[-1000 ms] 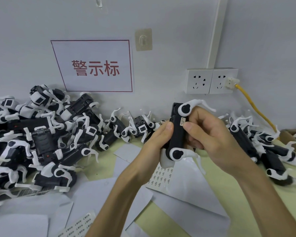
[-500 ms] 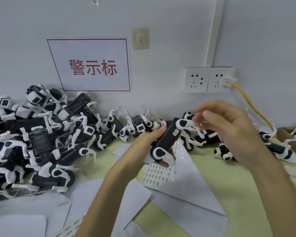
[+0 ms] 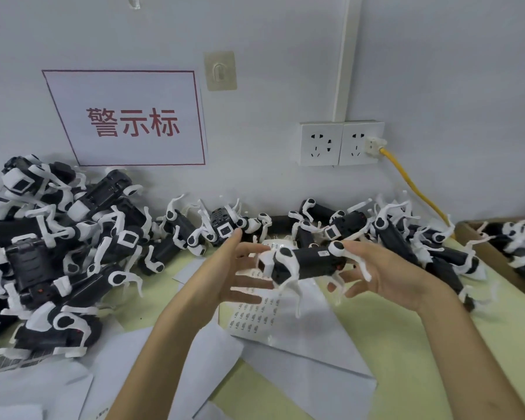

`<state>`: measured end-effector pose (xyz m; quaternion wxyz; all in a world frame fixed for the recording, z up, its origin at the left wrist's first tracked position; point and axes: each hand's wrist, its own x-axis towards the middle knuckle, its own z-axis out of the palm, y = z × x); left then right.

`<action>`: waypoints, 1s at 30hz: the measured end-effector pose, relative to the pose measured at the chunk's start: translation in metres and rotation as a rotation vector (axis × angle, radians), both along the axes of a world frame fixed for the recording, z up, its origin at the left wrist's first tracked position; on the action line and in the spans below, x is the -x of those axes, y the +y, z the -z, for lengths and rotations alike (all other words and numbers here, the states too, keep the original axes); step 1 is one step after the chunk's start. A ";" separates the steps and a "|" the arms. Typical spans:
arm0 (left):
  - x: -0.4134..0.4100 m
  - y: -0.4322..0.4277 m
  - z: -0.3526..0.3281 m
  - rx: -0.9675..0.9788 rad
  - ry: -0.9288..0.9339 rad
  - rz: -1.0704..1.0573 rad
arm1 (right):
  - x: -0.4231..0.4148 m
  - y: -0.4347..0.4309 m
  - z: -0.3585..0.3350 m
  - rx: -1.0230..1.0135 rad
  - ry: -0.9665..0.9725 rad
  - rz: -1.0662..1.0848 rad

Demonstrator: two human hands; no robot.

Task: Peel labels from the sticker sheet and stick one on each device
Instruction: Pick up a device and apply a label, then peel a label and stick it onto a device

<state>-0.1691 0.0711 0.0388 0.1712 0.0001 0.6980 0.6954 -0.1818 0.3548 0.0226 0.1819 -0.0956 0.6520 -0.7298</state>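
Observation:
A black device with white legs, shaped like a small robot dog [image 3: 306, 262], lies level between my hands above the table. A small white label [image 3: 323, 253] is stuck on its side. My right hand [image 3: 385, 277] holds its rear end, thumb over the top and fingers curled beneath. Beside the device's head, my left hand [image 3: 240, 274] has its fingers spread and straight and grips nothing. The sticker sheet [image 3: 255, 316] with rows of small labels lies on the table under my hands.
A large pile of the same devices [image 3: 58, 253] fills the left side. More of them [image 3: 406, 234] lie along the wall and in a cardboard box [image 3: 479, 247] at the right. Loose white backing papers [image 3: 315, 359] cover the yellow-green table [image 3: 406, 344]. A yellow cable [image 3: 412, 189] hangs from the wall socket.
The device went from upright in both hands to level. My left hand has let go of it and opened. My right hand came back and took its rear end.

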 end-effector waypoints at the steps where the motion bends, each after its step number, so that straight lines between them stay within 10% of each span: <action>1: 0.001 -0.001 0.000 0.001 0.020 -0.022 | 0.000 0.010 0.004 0.045 0.005 0.049; 12: 0.002 -0.003 0.000 -0.032 0.075 -0.109 | 0.016 0.138 0.017 1.456 0.192 0.314; 17: 0.007 -0.004 0.006 0.009 0.035 -0.177 | 0.012 0.102 -0.001 0.953 0.301 0.580; 25: 0.010 -0.007 0.025 0.247 -0.012 -0.142 | 0.016 -0.014 0.004 -0.466 0.193 0.338; 30: 0.010 0.001 0.041 0.429 -0.012 -0.111 | 0.023 -0.049 0.044 -0.713 0.111 0.272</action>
